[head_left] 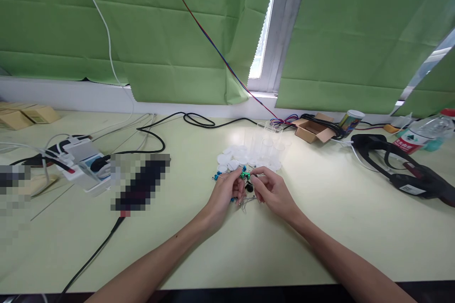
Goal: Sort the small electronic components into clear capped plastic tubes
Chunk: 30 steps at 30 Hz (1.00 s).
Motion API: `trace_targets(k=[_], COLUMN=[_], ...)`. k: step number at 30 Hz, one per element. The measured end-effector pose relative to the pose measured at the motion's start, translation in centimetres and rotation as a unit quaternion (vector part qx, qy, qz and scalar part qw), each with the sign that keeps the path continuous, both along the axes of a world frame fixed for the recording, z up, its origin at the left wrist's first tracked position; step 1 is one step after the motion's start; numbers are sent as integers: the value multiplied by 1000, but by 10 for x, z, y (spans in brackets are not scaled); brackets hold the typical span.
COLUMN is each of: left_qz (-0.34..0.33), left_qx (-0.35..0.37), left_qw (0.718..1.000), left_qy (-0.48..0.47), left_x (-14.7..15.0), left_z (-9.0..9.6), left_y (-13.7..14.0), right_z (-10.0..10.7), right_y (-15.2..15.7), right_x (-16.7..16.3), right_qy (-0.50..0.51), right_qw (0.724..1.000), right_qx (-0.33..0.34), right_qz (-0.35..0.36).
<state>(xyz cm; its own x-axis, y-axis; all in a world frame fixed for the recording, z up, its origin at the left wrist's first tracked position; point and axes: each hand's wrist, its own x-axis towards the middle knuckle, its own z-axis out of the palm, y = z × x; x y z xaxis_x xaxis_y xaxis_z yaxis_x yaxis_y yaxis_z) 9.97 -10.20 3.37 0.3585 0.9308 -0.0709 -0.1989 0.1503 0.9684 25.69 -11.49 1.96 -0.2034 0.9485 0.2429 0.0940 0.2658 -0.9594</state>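
Observation:
A small shiny green part sits between my hands above the table, too small to name exactly. My left hand pinches it between thumb and index finger. At its right end, the thumb and index finger of my right hand close in a pinch. Below and between the hands lie a round black piece and several thin grey wire-like pieces. Small blue parts show beside my left fingers. Just beyond the hands, several white round discs lie in a loose pile, partly hidden by the fingers.
Clear plastic tubes stand behind the discs. An open cardboard box, a printed can, a black headset-like device and a bottle are at right. A power strip, black cable and blurred dark object lie left.

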Motion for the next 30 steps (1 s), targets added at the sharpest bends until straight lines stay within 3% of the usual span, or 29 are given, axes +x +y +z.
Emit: trace_targets(k=[21, 30], left_qz=[-9, -7], left_qx=[-11, 2], left_qw=[1000, 1000], left_qy=[-12, -6], left_x=[0, -1], left_z=[-1, -4], left_y=[1, 2], right_z=[-4, 1], right_y=[4, -2], right_x=[1, -1], right_qy=[-23, 6], right_qw=[999, 1000], right_qx=[2, 4], right_qz=[-25, 9])
